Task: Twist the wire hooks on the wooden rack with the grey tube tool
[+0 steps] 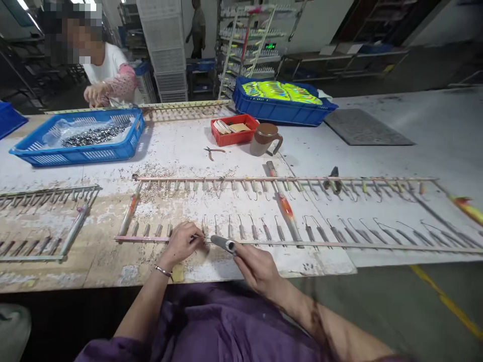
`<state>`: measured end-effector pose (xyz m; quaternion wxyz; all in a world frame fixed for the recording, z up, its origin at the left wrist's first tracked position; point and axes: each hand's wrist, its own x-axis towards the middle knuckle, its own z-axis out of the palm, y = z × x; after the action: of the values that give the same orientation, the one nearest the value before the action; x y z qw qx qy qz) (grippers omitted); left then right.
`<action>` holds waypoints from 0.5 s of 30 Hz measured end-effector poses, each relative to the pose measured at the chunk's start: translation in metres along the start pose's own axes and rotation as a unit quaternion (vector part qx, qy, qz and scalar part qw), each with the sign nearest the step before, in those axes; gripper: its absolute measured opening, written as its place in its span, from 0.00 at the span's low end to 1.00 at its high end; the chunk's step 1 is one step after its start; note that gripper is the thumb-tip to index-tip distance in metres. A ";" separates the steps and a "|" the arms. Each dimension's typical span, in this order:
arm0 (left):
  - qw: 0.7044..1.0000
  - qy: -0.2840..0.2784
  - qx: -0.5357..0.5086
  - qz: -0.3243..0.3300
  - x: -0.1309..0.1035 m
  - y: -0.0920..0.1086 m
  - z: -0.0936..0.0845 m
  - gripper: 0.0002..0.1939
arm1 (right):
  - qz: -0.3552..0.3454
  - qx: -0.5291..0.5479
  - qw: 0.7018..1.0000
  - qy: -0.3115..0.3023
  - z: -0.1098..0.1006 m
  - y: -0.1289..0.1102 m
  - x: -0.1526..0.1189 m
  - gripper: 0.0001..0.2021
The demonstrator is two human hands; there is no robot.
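The right hand [260,266] is clenched around one end of a grey tube [223,243], its hollow mouth facing the wearer, above the near rail of a long hook rack [211,242] that lies along the bench's near edge. The left hand [184,242], with a bangle [163,271] at the wrist, is at that same rail, just beside the tube's other end; its fingers are drawn together near a small dark piece, and I cannot tell whether they grip it. Grey cylinders with wire hooks line both long rails (some hooks are blurred), and an orange-and-silver crossbar [287,211] joins them. Part of a second rack [33,258] lies by the bench's near left corner. Beyond the long rack, toward the far edge, are pliers [214,151] with open handles, a red basket [234,129] holding pale pieces, and a brown-topped mug [264,140] just beside it. A blue crate [281,108] filled with bright yellow-green patterned items sits at the far edge, near a flat grey mat [368,126]. A light-blue basket [81,151] of dark metallic bits is toward the far left corner, and a person [109,70] in a white top works behind it.
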<state>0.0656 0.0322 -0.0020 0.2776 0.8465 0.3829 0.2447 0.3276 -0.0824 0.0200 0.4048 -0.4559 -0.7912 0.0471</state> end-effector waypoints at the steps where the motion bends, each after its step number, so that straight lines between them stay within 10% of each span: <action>1: 1.000 -0.001 -0.001 -0.002 0.000 0.000 0.000 0.06 | 0.002 -0.012 1.000 -0.011 0.002 0.004 0.000 0.23; 15: 0.996 -0.002 0.086 0.021 0.001 0.001 0.008 0.12 | 0.105 0.053 0.991 0.064 0.000 0.003 -0.003 0.21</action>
<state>0.0717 0.0299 -0.0074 0.1996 0.8754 0.3842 0.2150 0.3302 -0.0826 0.0165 0.4714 -0.5166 -0.7075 0.1019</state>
